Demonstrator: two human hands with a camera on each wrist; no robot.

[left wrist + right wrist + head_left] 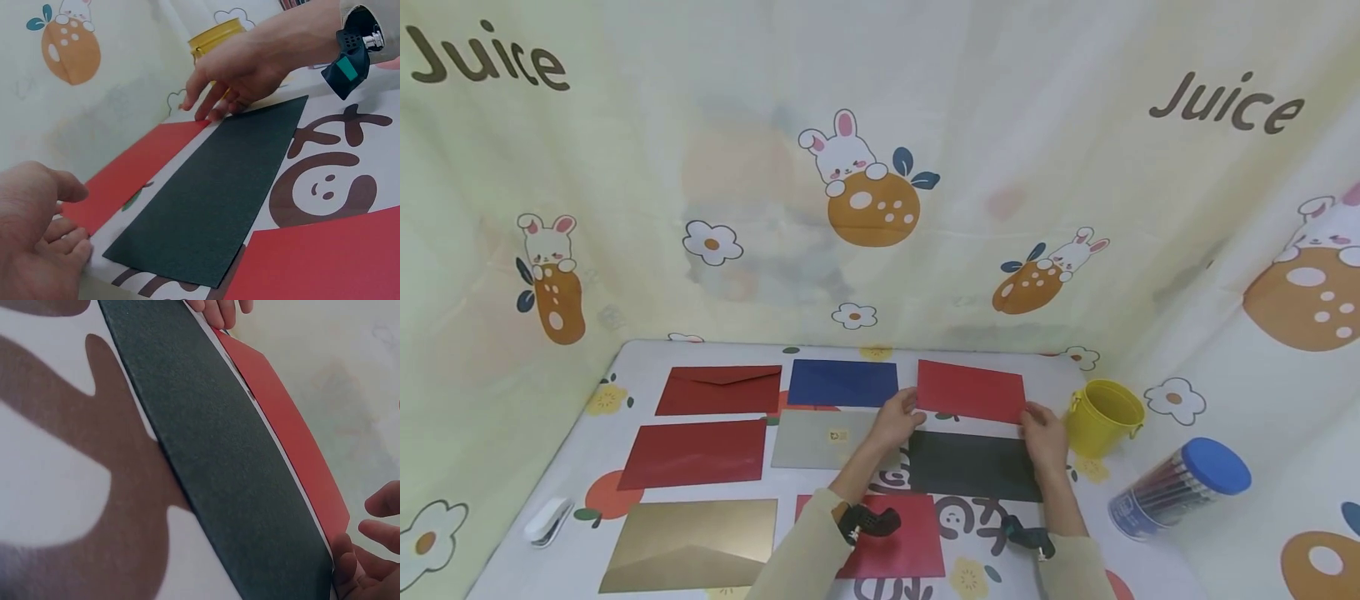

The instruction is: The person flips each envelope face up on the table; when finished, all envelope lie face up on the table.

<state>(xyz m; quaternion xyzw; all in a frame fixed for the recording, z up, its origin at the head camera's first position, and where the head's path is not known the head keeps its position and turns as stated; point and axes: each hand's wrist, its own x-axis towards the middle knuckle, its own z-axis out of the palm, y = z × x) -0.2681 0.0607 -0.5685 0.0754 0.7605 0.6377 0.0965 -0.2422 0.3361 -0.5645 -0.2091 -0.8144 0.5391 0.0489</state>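
Observation:
A bright red envelope [970, 390] lies at the back right of the table. My left hand [895, 423] is at its left end, thumb apart from the fingers, fingertips by the edge in the left wrist view. At the opposite end, my right hand [1045, 435] touches the edge with its fingers, thumb spread away in the right wrist view. Just in front of this envelope lies a dark green envelope [206, 194]. A blue envelope [842, 383] and a grey envelope [808, 439] with a small gold mark lie to the left of my hands.
More envelopes lie in rows: dark red ones [696, 454] at left, a gold one [692, 546] in front and a pinkish-red one [898, 550] under my left forearm. A white stapler [548, 522] is front left. A yellow bucket [1093, 425] and a blue-lidded pen jar [1172, 492] stand at right.

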